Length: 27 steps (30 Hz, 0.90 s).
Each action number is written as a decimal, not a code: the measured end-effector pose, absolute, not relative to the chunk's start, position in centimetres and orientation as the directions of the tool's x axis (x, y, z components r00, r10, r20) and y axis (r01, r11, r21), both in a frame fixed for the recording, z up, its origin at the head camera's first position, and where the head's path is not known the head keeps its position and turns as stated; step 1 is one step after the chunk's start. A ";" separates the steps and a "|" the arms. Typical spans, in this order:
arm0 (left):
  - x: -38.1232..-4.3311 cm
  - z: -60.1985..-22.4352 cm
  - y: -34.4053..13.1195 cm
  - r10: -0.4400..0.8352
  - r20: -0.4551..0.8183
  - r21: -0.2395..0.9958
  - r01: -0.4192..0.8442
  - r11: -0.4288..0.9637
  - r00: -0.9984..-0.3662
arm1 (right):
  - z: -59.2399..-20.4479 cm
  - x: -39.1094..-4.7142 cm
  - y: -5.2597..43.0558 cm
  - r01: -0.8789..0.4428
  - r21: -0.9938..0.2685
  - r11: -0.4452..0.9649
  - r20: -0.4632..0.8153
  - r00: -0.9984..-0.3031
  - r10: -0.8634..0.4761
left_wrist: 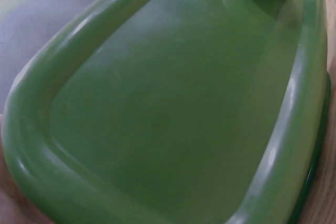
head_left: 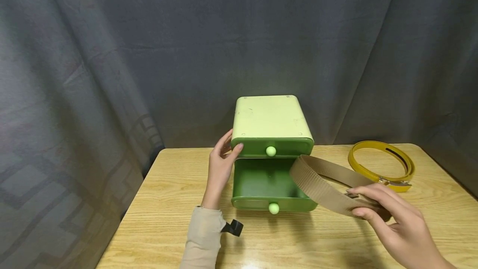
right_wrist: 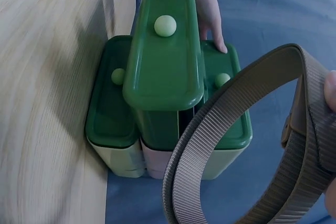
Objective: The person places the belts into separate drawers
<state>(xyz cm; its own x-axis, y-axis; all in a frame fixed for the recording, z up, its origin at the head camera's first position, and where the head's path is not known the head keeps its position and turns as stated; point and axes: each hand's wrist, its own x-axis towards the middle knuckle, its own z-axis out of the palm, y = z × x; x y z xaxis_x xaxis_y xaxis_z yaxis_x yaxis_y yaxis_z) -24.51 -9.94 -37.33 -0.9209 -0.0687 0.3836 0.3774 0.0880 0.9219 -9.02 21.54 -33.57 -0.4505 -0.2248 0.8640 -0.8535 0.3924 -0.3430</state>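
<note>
Aloft over a wood-grain table (head_left: pixel 168 219), a person's right hand (head_left: pixel 399 223) pinches a coiled brown belt (head_left: pixel 317 190) between thumb and fingers, the ribbed loop reaching left across the right end of a pulled-out drawer (head_left: pixel 254 205); whether the two touch cannot be told. The left hand (head_left: pixel 220 165) grips the pale green cabinet (head_left: pixel 270 117) at its left front corner, thumb on the face of the closed top drawer (head_left: pixel 252 147) and fingers along the side. The pulled-out drawer sits directly below, its round pale knob (head_left: pixel 274 208) facing front; the right wrist view shows a closed bottom drawer (right_wrist: pixel 113 108) beneath it. To the right, beyond the right hand, a yellow belt (head_left: pixel 356 165) lies coiled on the table. A beige sleeve (head_left: pixel 203 235) covers the left forearm, and a dark gray curtain (head_left: pixel 224 53) hangs behind.
</note>
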 end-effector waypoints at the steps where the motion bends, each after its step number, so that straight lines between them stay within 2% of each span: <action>1: -24.5 -37.3 -9.9 -0.068 0.385 0.921 0.379 0.087 -0.920 | -33.5 -9.1 21.4 -0.861 -0.342 0.377 0.866 -0.444 -0.229; 8: -24.5 -37.3 -10.0 -0.066 0.372 0.927 0.366 0.087 -0.926 | -33.2 -9.2 20.7 -0.878 -0.342 0.334 0.872 -0.429 -0.234; 17: -24.5 -37.3 -10.0 -0.056 0.373 0.927 0.370 0.063 -0.926 | -32.8 -9.6 19.6 -0.932 -0.300 0.204 0.906 -0.345 -0.243; 27: -24.5 -37.3 -10.0 -0.063 0.375 0.926 0.369 0.083 -0.925 | -32.6 -9.8 18.6 -0.945 -0.296 0.138 0.911 -0.323 -0.256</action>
